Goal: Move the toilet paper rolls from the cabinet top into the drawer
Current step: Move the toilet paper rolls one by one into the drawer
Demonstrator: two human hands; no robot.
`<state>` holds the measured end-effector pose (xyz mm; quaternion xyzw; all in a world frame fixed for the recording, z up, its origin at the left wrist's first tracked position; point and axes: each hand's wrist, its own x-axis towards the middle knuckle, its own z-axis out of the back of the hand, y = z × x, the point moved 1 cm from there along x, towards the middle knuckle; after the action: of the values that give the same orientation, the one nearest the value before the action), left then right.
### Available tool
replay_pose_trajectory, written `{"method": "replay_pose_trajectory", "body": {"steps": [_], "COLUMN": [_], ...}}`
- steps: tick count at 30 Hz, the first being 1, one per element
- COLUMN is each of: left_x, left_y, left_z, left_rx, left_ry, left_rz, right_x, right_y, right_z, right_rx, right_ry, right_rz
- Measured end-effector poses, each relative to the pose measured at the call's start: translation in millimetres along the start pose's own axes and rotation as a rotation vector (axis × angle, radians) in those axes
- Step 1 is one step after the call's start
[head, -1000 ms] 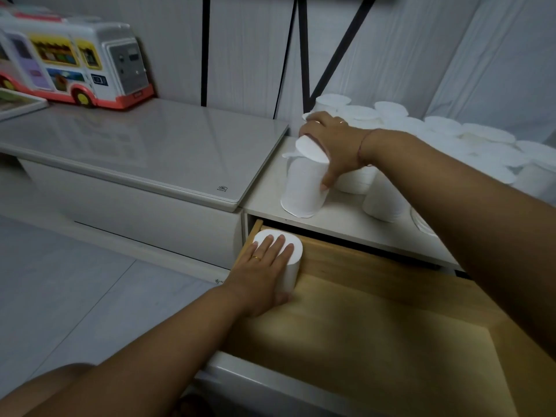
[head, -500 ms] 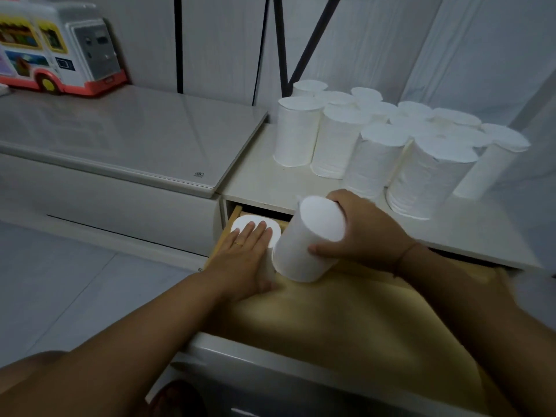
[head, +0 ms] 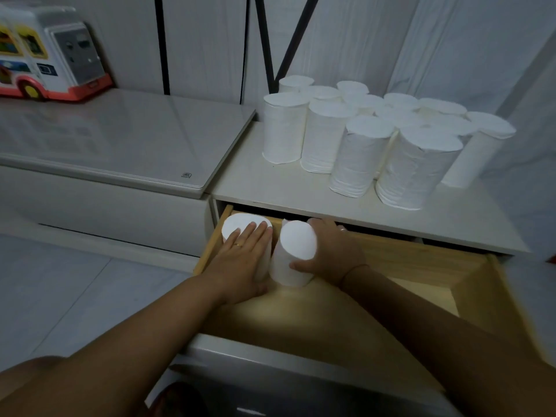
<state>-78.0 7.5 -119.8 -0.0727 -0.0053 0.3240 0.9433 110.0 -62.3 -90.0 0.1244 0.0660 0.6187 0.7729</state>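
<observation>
My left hand [head: 243,260] lying flat, fingers straight, on the first roll [head: 236,228] in the back left corner of the open drawer [head: 421,263], my right hand [head: 334,254] wrapped around a second roll [head: 296,251] touching it, other rolls [head: 376,145] clustered upright on the cabinet top [head: 285,188]

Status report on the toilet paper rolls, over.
Left hand flat on first roll in drawer corner. Right hand grips second roll beside it. Roll cluster on cabinet top. Nothing blocking.
</observation>
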Motion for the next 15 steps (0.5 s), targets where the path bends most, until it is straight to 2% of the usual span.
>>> {"method": "replay_pose_trajectory", "body": {"steps": [8, 15], "left_x": [0.8, 17.8], "left_y": [2.0, -12.1], "left_z": [-3.4, -2.6], "left_rx": [0.055, 0.077], "left_ry": [-0.005, 0.037], "left_rz": [-0.045, -0.051], "right_x": [-0.8, -0.8], "right_y": [-3.7, -10.8], "right_z": [-30.1, -39.1], "right_rx": [0.091, 0.130], "right_ry": [-0.129, -0.060], "right_rz": [-0.007, 0.006]}}
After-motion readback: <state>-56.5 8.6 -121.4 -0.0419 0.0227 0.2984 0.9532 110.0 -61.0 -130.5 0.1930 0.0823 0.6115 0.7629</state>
